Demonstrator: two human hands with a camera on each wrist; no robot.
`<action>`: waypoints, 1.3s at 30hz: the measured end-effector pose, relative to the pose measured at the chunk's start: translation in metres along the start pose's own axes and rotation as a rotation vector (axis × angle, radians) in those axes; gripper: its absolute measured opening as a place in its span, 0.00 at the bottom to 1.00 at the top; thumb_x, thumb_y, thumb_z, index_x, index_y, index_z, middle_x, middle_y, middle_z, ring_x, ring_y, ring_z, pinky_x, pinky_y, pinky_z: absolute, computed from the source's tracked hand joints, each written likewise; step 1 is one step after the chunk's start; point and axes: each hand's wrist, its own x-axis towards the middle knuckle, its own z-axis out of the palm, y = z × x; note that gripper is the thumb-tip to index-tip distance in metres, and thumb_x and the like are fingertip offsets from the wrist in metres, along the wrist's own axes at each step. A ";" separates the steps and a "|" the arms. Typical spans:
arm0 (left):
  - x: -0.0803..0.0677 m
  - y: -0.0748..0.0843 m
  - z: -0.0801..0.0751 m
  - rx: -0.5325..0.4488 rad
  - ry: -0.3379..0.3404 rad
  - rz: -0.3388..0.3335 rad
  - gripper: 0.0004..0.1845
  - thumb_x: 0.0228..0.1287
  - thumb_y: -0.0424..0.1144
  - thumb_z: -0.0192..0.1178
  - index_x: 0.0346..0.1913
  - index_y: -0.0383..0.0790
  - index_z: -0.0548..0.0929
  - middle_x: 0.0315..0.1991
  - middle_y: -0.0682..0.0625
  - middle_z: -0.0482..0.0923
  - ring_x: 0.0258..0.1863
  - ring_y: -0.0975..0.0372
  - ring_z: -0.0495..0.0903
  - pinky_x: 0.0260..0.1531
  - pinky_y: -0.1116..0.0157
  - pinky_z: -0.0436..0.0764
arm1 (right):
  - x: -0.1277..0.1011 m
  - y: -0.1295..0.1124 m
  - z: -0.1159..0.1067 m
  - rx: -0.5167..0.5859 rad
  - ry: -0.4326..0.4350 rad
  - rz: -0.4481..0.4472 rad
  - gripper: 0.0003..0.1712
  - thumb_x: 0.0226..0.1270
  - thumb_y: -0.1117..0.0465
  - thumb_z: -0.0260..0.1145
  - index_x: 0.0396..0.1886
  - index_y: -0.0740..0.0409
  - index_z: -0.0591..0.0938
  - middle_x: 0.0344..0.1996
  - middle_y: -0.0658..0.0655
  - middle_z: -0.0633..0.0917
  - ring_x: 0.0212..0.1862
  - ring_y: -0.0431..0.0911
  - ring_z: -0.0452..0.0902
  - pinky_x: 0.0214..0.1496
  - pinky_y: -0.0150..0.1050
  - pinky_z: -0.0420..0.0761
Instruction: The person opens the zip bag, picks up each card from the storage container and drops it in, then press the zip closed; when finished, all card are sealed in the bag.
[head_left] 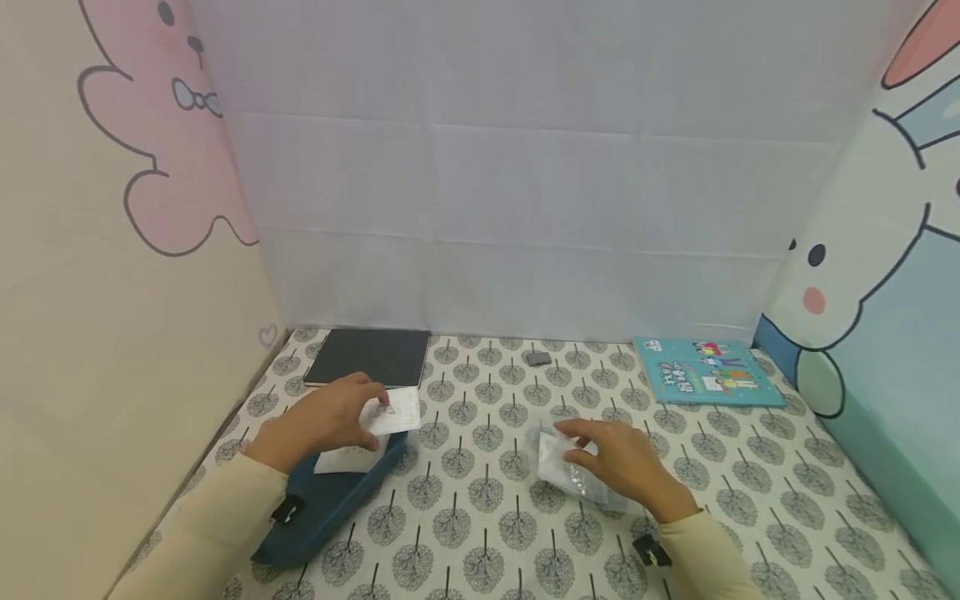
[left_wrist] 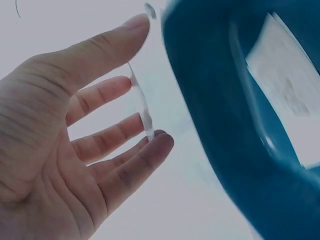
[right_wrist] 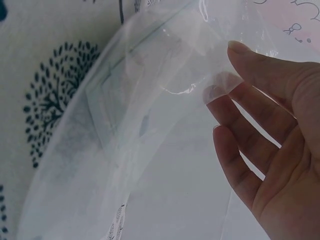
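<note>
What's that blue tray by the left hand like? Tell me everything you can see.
The tray is teal-blue and smooth, perhaps plastic, with raised walls and a slight shine. It sits on the tree-patterned cloth, holding a pale, paper-like item with faint marks. The left hand and sleeve partly hide it; whether either touches it is unclear.

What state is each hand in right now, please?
Left hand: holding a white card.
Right hand: at a clear plastic bag; whether gripping cannot be told.
</note>
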 end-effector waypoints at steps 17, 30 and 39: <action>0.041 0.081 0.039 0.026 -0.019 0.241 0.23 0.46 0.48 0.81 0.44 0.49 0.83 0.50 0.51 0.76 0.44 0.59 0.78 0.43 0.58 0.81 | 0.002 0.000 0.003 0.022 -0.001 -0.028 0.24 0.59 0.56 0.76 0.57 0.49 0.85 0.38 0.49 0.90 0.23 0.30 0.72 0.18 0.31 0.64; 0.059 0.111 0.054 0.062 -0.076 0.254 0.23 0.47 0.53 0.79 0.44 0.51 0.83 0.46 0.55 0.77 0.41 0.63 0.77 0.42 0.64 0.80 | 0.004 -0.008 0.006 0.012 0.002 -0.024 0.24 0.58 0.55 0.76 0.56 0.48 0.86 0.38 0.47 0.89 0.30 0.35 0.80 0.25 0.30 0.69; 0.065 0.127 0.062 0.099 -0.113 0.276 0.24 0.42 0.55 0.81 0.32 0.49 0.77 0.36 0.60 0.74 0.34 0.65 0.73 0.37 0.68 0.78 | 0.005 -0.011 0.007 -0.008 0.038 -0.057 0.24 0.58 0.55 0.77 0.56 0.48 0.86 0.43 0.47 0.89 0.35 0.42 0.85 0.33 0.33 0.76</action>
